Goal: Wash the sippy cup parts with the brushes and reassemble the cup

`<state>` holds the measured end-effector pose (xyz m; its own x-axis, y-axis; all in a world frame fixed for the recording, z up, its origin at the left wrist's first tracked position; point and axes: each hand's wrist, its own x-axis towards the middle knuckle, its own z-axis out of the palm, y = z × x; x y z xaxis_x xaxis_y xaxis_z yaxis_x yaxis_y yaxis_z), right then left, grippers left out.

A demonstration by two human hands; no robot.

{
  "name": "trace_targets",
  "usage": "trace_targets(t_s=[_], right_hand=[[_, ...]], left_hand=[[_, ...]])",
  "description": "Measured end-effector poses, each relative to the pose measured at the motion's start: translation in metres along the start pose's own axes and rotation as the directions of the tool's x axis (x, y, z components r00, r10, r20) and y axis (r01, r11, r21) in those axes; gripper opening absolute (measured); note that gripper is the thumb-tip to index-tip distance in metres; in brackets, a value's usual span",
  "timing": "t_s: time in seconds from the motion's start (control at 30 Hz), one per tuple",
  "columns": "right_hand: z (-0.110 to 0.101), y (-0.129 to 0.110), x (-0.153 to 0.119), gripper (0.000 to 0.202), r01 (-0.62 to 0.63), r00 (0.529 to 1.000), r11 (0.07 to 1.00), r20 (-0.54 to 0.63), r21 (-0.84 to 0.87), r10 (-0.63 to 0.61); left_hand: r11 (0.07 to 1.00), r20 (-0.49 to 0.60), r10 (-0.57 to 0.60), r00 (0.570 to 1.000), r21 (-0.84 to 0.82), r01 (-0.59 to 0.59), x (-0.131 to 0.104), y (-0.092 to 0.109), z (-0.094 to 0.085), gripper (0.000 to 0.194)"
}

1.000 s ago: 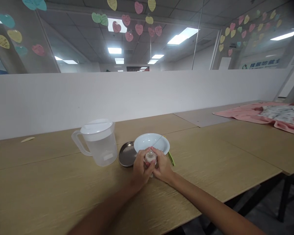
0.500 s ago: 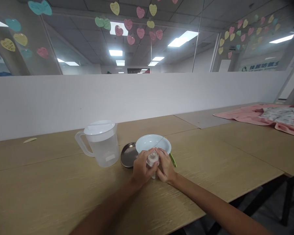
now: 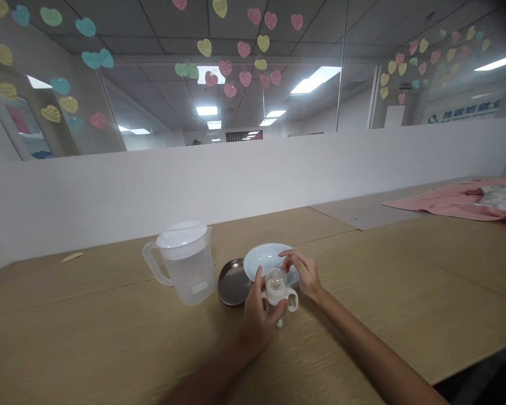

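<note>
A small baby bottle [image 3: 277, 288] with a clear domed top and white side handles stands upright in front of the bowl. My left hand [image 3: 261, 312] is wrapped round its left side, thumb across the front. Just right of the bottle top, over the bowl's right side, is my right hand [image 3: 306, 274], with bent fingers and thumb close together; whether something small is between them is hidden. The pale blue bowl [image 3: 257, 258] sits behind the bottle. A round metal dish [image 3: 233, 283] lies left of the bowl, partly under its rim.
A lidded clear plastic pitcher [image 3: 189, 270] stands left of the metal dish. A pink cloth [image 3: 442, 202] lies at the far right of the wooden table [image 3: 130, 343]. Behind the table runs a white wall [image 3: 152, 191] below glass with heart-shaped notes.
My right hand has left the bottle and moved up and right beside its top. My left hand still holds the bottle, whose handle now shows. The view has shifted, so the table items appear further right.
</note>
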<state>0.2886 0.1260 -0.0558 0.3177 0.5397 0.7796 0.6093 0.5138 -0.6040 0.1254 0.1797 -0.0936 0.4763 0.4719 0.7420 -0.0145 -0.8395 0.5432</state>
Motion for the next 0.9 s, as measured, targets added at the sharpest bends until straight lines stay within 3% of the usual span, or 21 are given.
trace_targets(t_s=[0.13,0.2,0.33,0.5,0.63,0.77,0.83,0.9], right_hand=[[0.002,-0.022,-0.006,0.04,0.051,0.959,0.994,0.281,-0.092,-0.023],[0.004,-0.03,-0.007,0.041,0.074,0.945,0.984,0.326,-0.16,-0.018],[0.005,-0.03,-0.005,0.034,-0.051,0.963,0.991,0.257,-0.126,0.082],[0.005,-0.022,-0.007,0.034,-0.149,0.966,0.989,0.21,-0.01,0.148],[0.007,-0.028,-0.01,0.032,-0.007,0.994,0.995,0.111,-0.104,0.019],[0.004,-0.036,-0.014,0.037,0.189,0.98,0.969,0.093,-0.16,-0.176],[0.001,-0.036,-0.016,0.041,0.203,0.979,0.968,0.029,-0.151,-0.201],[-0.002,-0.032,-0.016,0.043,0.135,0.982,0.982,-0.114,-0.134,-0.151]], left_hand=[[1.0,0.054,-0.018,0.998,-0.021,0.019,0.002,0.002,-0.003,0.071],[0.999,0.06,0.048,0.997,-0.018,-0.047,0.003,-0.001,-0.004,0.07],[0.988,0.082,0.149,0.985,0.026,-0.152,0.003,-0.006,-0.001,0.067],[0.981,0.126,0.169,0.978,0.072,-0.178,0.002,-0.006,0.0,0.069],[0.978,0.158,0.189,0.969,0.054,-0.199,0.002,-0.007,-0.001,0.069],[0.98,0.176,0.19,0.966,0.026,-0.197,0.001,-0.002,-0.001,0.067],[0.984,0.198,0.168,0.966,0.029,-0.177,0.001,0.001,-0.001,0.065],[0.986,0.214,0.152,0.965,0.042,-0.164,0.002,0.004,-0.001,0.066]])
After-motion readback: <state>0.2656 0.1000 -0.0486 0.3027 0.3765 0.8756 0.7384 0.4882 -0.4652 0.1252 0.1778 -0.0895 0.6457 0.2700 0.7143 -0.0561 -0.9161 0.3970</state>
